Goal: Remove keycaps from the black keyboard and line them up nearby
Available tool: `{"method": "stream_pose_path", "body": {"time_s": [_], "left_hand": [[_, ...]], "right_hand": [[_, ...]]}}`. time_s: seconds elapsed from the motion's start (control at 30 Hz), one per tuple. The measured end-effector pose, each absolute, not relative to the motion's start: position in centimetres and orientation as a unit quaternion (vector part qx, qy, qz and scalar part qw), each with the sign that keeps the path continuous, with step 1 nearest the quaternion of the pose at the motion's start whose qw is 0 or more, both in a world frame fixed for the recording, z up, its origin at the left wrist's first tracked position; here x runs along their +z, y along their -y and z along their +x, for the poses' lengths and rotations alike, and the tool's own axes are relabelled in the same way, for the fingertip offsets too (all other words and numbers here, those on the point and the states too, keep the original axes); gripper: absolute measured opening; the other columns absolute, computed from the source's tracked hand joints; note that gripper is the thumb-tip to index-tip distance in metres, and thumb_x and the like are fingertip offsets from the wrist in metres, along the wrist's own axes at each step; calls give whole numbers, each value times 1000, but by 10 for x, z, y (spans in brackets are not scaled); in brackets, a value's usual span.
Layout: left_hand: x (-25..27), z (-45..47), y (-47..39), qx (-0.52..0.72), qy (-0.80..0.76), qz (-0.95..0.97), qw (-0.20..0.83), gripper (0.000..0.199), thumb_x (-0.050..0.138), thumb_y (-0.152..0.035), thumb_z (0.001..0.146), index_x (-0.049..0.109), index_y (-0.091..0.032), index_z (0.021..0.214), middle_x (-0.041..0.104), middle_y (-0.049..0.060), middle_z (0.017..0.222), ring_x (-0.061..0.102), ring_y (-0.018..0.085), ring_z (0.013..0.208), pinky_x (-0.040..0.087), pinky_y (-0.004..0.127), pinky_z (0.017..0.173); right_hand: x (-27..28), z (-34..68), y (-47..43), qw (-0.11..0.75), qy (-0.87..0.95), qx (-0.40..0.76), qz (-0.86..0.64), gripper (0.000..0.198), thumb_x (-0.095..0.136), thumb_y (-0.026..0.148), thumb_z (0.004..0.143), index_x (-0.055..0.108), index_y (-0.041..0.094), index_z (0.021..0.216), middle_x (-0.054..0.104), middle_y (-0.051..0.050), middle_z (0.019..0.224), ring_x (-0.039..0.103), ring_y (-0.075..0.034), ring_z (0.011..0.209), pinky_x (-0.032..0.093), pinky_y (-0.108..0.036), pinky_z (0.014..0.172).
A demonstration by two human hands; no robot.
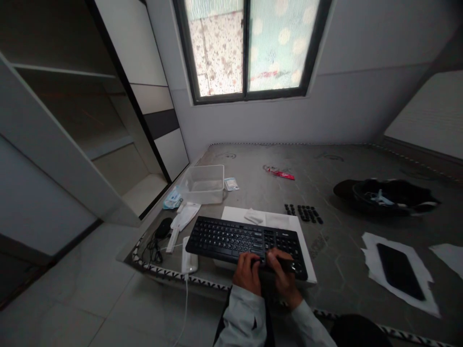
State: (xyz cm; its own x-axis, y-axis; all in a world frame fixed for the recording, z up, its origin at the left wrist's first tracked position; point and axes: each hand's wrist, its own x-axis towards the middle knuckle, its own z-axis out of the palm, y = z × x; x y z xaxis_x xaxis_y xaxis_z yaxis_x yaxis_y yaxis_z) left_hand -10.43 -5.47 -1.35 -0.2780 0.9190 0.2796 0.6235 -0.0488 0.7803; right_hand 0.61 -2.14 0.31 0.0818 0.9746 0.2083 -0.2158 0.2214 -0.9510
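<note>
A black keyboard (224, 238) lies slightly slanted across a white box or board (307, 260) near the front edge of the mattress-like surface. My left hand (248, 274) is closed at the keyboard's front edge, fingertips on its lower keys. Beside it, my right hand (282, 277) is closed around a slim dark tool (288, 264) that points to the right; its tip and exact kind are hidden. Both hands nearly meet over the lower keys. Behind the keyboard's right end, several loose black keycaps (307, 213) lie in rows. A folded white cloth (253, 216) rests behind the keyboard.
At the left are a clear plastic bin (206, 185), a black mouse (164, 228) with its cable, and a white power strip (189, 258). Right of me lie a black cap (387, 195) and a dark phone-like slab (400, 270) on white paper. A red packet (282, 173) lies farther back.
</note>
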Motion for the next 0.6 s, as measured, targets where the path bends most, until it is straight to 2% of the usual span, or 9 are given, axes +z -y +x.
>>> {"method": "stream_pose_path", "body": {"time_s": [0.13, 0.23, 0.3, 0.4, 0.5, 0.6], "left_hand": [[-18, -103, 54, 465, -655, 572, 167, 22, 45, -24, 93, 66, -25, 92, 72, 0, 91, 68, 14, 85, 51, 24, 78], [-19, -102, 54, 478, -635, 582, 169, 23, 44, -26, 93, 68, -27, 92, 72, 0, 91, 68, 14, 84, 51, 24, 78], [-18, -102, 54, 489, -619, 593, 161, 24, 44, -26, 93, 69, -26, 93, 72, 1, 91, 68, 14, 86, 51, 23, 79], [-17, -101, 53, 496, -590, 619, 150, 25, 44, -25, 93, 69, -25, 93, 72, 2, 91, 67, 14, 88, 52, 23, 82], [-16, -99, 52, 493, -568, 645, 134, 25, 45, -23, 93, 69, -25, 95, 72, 2, 93, 68, 14, 89, 52, 22, 83], [-18, -98, 49, 499, -543, 667, 105, 24, 45, -24, 94, 69, -24, 97, 73, 3, 92, 69, 14, 87, 54, 22, 81]], "right_hand": [[29, 38, 17, 507, 701, 296, -405, 24, 74, 34, 76, 63, 25, 56, 57, 1, 55, 49, -16, 55, 33, -33, 61], [21, 64, 21, 457, 753, 263, -394, 13, 77, 27, 73, 68, 28, 64, 64, 1, 60, 55, -17, 59, 35, -35, 69], [7, 77, 27, 444, 765, 233, -405, 5, 75, 26, 76, 72, 31, 76, 71, 0, 70, 60, -19, 62, 36, -36, 69], [-8, 84, 32, 416, 792, 180, -409, 18, 71, 26, 81, 72, 34, 97, 76, 0, 87, 67, -20, 70, 37, -37, 71], [-9, 80, 31, 399, 809, 148, -405, 28, 67, 26, 85, 68, 34, 112, 76, -2, 95, 70, -21, 76, 38, -37, 74], [-6, 76, 29, 389, 819, 126, -402, 21, 61, 27, 90, 68, 31, 109, 76, -2, 94, 70, -19, 77, 37, -35, 76]]}}
